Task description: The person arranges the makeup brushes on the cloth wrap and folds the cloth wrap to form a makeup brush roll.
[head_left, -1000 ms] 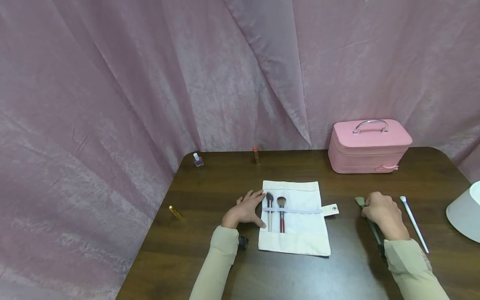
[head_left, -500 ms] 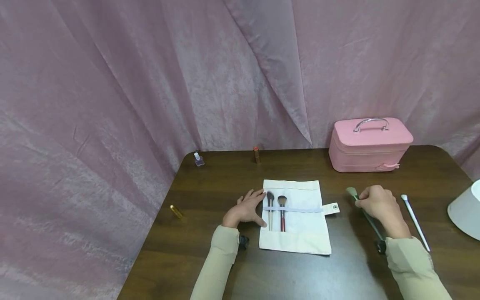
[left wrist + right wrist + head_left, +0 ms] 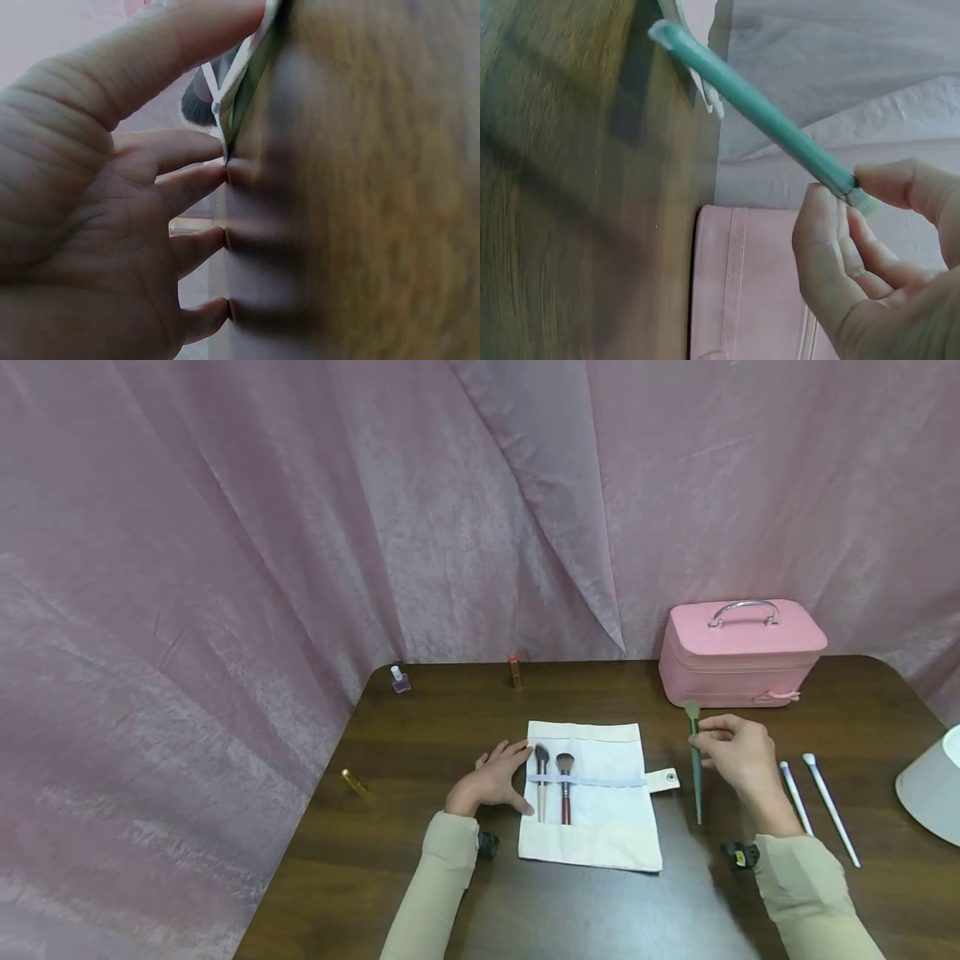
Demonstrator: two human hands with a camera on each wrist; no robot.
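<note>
My right hand (image 3: 741, 758) pinches a green makeup brush (image 3: 696, 768) between thumb and fingers, bristles toward the back. In the right wrist view its green handle (image 3: 761, 112) slants up and away from the fingertips, raised off the wooden table. A white cloth brush roll (image 3: 607, 822) lies unrolled to the left of it. Two brushes sit under its elastic band: a pale-handled brush (image 3: 542, 777) and a red-handled brush (image 3: 566, 793). On the roll's left edge rests my left hand (image 3: 491, 783), fingers spread; the left wrist view shows the fingertips down on the table and the thumb at the cloth.
Two white-handled brushes (image 3: 832, 810) lie right of my right hand. A pink vanity case (image 3: 742, 664) stands at the back, with a lipstick (image 3: 514, 672) and nail polish bottle (image 3: 401, 680) farther left. A gold tube (image 3: 354, 782) lies left; a white lampshade-like object (image 3: 933, 785) is at right.
My right hand has lifted the green brush and carried it left toward the roll, turning it more upright in view. A second white brush now shows. My left hand has stayed in place.
</note>
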